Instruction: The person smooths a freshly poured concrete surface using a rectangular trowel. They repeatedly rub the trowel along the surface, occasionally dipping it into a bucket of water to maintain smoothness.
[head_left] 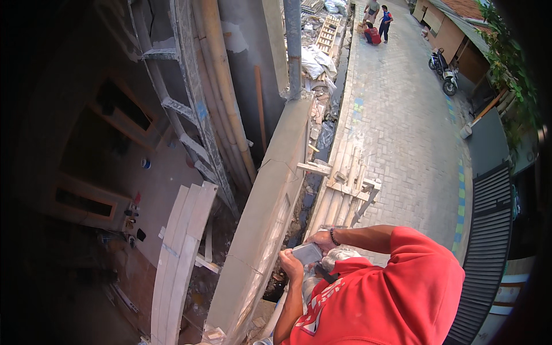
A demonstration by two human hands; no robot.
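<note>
My left hand point(291, 263) and my right hand point(324, 240) both have fingers closed on a grey rectangular object point(307, 253) at the lower middle of the head view, the left at its near end, the right at its far end. A dark beaded band circles my right wrist. My red-sleeved arm and shirt fill the lower right. A pale, crumpled shape point(339, 259) shows below my hands; I cannot make out what it is. Just left of my hands runs a grey plastered wall ledge point(259, 218), cracked across its top.
A metal ladder point(184, 112) and bamboo poles point(224, 86) lean at left beside pale boards point(178, 241). Tied bamboo point(345, 184) and a rubble-filled drain edge the paved lane point(408, 144). Several people point(374, 34), scooters point(445, 75) and a slatted gate point(483, 247) are along it.
</note>
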